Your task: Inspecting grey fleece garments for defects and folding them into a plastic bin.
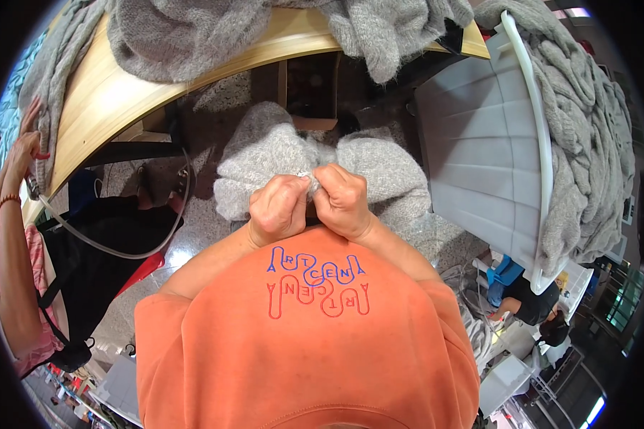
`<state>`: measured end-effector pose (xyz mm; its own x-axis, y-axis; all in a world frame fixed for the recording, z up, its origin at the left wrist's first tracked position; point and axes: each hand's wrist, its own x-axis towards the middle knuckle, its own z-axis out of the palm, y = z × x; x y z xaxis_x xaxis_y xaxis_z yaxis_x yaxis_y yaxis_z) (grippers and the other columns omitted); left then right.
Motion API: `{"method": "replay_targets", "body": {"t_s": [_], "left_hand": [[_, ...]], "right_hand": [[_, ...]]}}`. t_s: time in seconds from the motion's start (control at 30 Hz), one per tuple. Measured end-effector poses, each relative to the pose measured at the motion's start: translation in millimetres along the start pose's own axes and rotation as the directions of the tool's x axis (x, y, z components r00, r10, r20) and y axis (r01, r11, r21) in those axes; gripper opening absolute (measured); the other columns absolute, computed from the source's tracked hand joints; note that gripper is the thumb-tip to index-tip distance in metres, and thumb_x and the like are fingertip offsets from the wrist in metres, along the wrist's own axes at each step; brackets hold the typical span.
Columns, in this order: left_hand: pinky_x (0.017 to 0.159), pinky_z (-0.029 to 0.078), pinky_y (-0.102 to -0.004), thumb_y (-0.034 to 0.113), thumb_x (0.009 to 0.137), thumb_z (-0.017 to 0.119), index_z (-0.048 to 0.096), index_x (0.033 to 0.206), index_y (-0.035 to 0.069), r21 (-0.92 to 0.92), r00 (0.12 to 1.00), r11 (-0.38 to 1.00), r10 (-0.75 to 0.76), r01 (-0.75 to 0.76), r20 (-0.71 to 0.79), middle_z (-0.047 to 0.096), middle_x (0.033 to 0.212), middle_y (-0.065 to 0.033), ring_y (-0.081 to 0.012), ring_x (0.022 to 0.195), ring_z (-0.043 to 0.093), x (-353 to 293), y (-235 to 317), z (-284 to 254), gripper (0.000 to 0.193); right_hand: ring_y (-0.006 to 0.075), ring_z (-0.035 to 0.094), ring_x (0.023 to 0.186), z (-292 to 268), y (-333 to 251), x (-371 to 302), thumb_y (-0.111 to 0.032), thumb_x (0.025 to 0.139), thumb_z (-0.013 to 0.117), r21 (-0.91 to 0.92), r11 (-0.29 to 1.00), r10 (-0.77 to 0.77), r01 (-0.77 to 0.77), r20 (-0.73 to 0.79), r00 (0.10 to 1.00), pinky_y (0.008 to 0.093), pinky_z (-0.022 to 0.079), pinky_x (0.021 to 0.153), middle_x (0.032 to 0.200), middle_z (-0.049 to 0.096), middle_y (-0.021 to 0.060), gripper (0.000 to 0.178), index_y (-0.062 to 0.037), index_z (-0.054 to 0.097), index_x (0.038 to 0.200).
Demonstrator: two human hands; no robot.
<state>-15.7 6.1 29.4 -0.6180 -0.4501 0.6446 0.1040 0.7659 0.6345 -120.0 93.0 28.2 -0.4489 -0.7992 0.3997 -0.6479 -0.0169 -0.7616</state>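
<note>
Head view: fuzzy grey knit [268,154]

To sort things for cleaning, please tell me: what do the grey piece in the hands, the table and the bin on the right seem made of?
Grey piece: probably knitted wool or wool-like yarn, matt, with a fuzzy surface.
Table: seemingly wood or wood-look board, smooth, with streaky grain.
Bin: likely plastic, smooth, with pale panelled walls and rounded rim.

Knit piece [265,154]: light grey, heathered
Table [107,93]: pale yellow, wood-grained
Bin [472,129]: greyish white
Shirt [315,357]: orange, blue-and-red print
Floor [225,93]: speckled grey
</note>
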Motion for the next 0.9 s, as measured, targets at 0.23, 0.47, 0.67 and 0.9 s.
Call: {"method": "replay_targets", "body": {"t_s": [0.23, 0.47, 0.67, 0.9], "left_hand": [[0.059, 0.048, -0.0248, -0.006, 0.073, 0.057, 0.058, 0.092, -0.005, -0.461, 0.878, 0.752, -0.452, 0.471, 0.16, 0.06, 0.075, -0.0155, -0.0182, 0.065, 0.06, -6.0, 9.6, -5.9, 0.019], [0.057, 0.048, -0.0319, 0.004, 0.068, 0.061, 0.062, 0.091, 0.006, 0.057, 0.829, 0.93, -0.349, 0.362, 0.437, 0.063, 0.08, -0.0115, -0.0269, 0.066, 0.061, -13.0, -30.7, -16.5, 0.023], [0.053, 0.043, -0.0256, 0.003, 0.073, 0.061, 0.063, 0.079, 0.0, -0.032, 0.678, 0.74, -0.597, 0.672, 0.428, 0.06, 0.066, -0.0059, -0.0135, 0.059, 0.056, -24.3, -53.4, -40.5, 0.007], [0.051, 0.039, -0.0184, 0.006, 0.079, 0.061, 0.063, 0.079, 0.0, -0.258, 0.525, 0.471, -0.62, 0.843, 0.583, 0.057, 0.064, 0.0024, -0.0024, 0.059, 0.048, 1.7, -21.5, -26.8, 0.007]], "right_hand": [[0.0248, 0.05, 0.049, -13.3, -3.7, 0.0, 0.001, 0.056, 0.058, -0.139, 0.98, -0.153, 0.141, -0.083, 0.985, 0.0338, 0.04, 0.043, 0.059, 0.046, 0.0084, 0.021, -0.0011, 0.054, 0.076], [0.0256, 0.054, 0.052, -30.9, 18.5, -9.2, 0.004, 0.059, 0.057, -0.161, 0.984, -0.089, 0.077, -0.07, 0.994, 0.0329, 0.043, 0.047, 0.066, 0.054, 0.0113, 0.021, 0.0002, 0.056, 0.08], [0.0282, 0.057, 0.066, -49.8, 46.0, -32.6, -0.003, 0.065, 0.057, -0.292, 0.95, 0.218, -0.108, 0.374, 0.902, 0.0334, 0.047, 0.058, 0.078, 0.057, 0.0118, 0.029, -0.006, 0.057, 0.094], [0.0257, 0.057, 0.072, -19.4, 21.6, 0.9, -0.004, 0.071, 0.06, 0.251, 0.961, -0.001, -0.114, 0.416, 0.909, 0.0327, 0.045, 0.063, 0.078, 0.059, 0.01, 0.021, -0.0014, 0.058, 0.091]]}}
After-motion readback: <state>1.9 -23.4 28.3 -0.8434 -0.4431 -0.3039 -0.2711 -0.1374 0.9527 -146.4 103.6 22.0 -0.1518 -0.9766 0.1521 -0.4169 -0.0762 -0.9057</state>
